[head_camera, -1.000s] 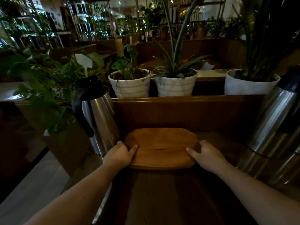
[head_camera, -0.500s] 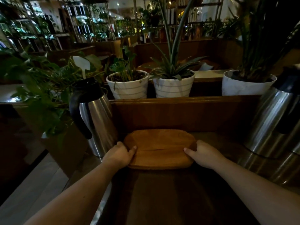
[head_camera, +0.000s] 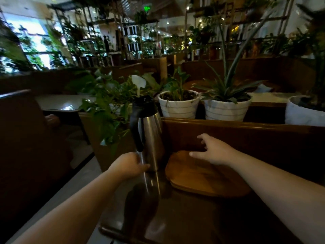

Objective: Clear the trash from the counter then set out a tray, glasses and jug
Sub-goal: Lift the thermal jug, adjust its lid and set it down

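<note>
Dim café interior, plants on shelves behind a dark wooden counter (head_camera: 202, 217). Left hand (head_camera: 127, 166) fingers curl around the lower body of a steel jug (head_camera: 149, 134), thumb against its base. That jug stands upright at the counter's left edge, long axis vertical, black handle facing left. Right hand (head_camera: 213, 151) hovers with fingers spread, empty, above the far end of a wooden tray (head_camera: 202, 175) lying flat beside the jug. Striped white plant pots (head_camera: 178, 107) line the ledge behind.
</note>
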